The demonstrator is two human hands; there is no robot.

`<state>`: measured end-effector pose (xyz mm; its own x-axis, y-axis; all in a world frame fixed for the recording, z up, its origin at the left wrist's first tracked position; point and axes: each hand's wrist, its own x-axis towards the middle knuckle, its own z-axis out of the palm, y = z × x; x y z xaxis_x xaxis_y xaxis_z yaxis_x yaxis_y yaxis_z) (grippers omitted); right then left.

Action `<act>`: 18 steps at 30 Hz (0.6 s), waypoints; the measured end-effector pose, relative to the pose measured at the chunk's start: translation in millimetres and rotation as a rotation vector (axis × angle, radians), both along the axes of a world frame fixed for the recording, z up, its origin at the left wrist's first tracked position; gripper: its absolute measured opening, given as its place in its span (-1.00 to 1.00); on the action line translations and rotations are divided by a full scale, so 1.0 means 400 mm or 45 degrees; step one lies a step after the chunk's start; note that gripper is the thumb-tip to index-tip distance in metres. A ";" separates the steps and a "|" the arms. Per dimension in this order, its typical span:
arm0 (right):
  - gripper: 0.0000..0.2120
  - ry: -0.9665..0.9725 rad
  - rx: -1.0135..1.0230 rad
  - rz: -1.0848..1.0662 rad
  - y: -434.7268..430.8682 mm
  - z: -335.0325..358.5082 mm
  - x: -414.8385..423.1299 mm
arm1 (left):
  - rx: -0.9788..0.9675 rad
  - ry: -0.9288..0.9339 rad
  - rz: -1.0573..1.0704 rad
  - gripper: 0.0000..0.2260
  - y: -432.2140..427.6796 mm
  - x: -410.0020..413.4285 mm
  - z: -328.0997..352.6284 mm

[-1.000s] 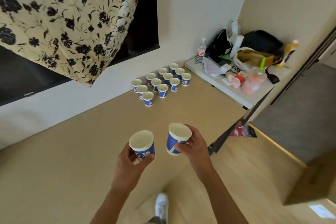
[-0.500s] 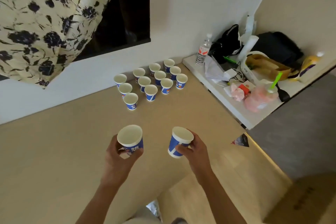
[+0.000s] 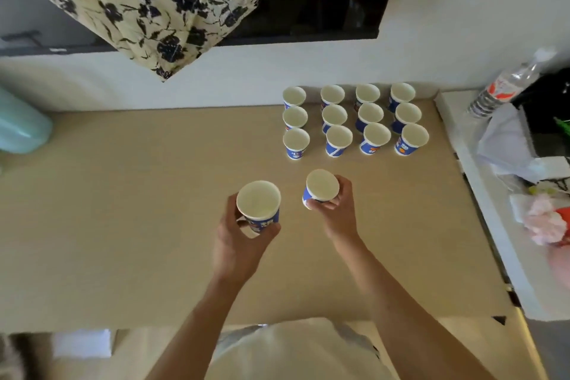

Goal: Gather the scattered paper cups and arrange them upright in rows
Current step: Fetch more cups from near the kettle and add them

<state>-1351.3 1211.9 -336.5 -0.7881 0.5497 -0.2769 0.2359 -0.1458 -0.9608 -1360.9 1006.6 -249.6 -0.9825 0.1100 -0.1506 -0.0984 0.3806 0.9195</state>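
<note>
**Paper cups: two in hand, twelve set out**

1. Blue-and-white paper cup: upright, mouth up, over the beige tabletop. The left hand grips it, with fingers and thumb curled round its wall.
2. Second blue-and-white paper cup: at 3 o'clock of the first, and apart from it. The right hand holds it, with thumb and fingers wrapped round its side.
3. Twelve matching cups: upright in three rows of four, at 1 o'clock of the hands, near the white wall.
4. Clear plastic water bottle: at 3 o'clock of the rows.
5. Cream floral cloth: hanging at 11 o'clock.
</note>
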 end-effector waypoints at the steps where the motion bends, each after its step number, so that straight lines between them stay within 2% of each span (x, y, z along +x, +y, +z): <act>1: -0.41 -0.014 0.002 0.025 0.007 -0.020 -0.017 | -0.017 -0.014 0.031 -0.43 0.008 0.008 0.001; 7: -0.34 -0.037 0.184 0.204 0.032 -0.124 -0.096 | -0.113 -0.035 0.087 -0.43 0.065 0.056 -0.009; 11: -0.43 -0.026 0.211 0.207 0.046 -0.168 -0.140 | -0.180 -0.052 0.113 -0.43 0.093 0.075 -0.011; 18: -0.43 0.042 0.338 0.296 0.059 -0.203 -0.198 | -0.189 -0.078 0.165 -0.44 0.138 0.088 -0.016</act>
<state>-1430.4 1235.6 -417.8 -0.9066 0.4043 -0.1210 0.2019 0.1638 -0.9656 -1325.6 1061.9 -256.1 -0.9755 -0.0444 -0.2153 -0.2089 0.4918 0.8453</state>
